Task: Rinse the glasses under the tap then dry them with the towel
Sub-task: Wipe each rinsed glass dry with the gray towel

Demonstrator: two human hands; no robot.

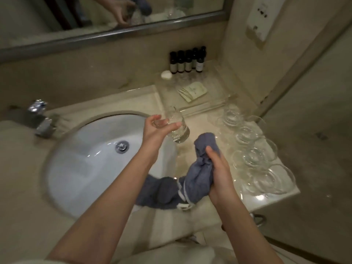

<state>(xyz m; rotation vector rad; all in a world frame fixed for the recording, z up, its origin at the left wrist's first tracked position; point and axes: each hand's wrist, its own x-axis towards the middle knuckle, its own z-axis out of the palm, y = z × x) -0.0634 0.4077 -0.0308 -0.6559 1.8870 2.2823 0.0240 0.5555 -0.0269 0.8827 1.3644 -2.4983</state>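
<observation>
Leftmost: tap [41,119], no water seen running; white sink [76,168]. Next, left hand [158,128] curled round a clear glass [178,128], held tilted above the basin's right rim. Then right hand [219,172] gripping a bunched blue towel [202,164], its tail trailing on the counter. Far right: a row of glasses [255,149] on the countertop [200,119]. Advice: push bunched towel inside, turn glass steadily, keep grip firm near base.
</observation>
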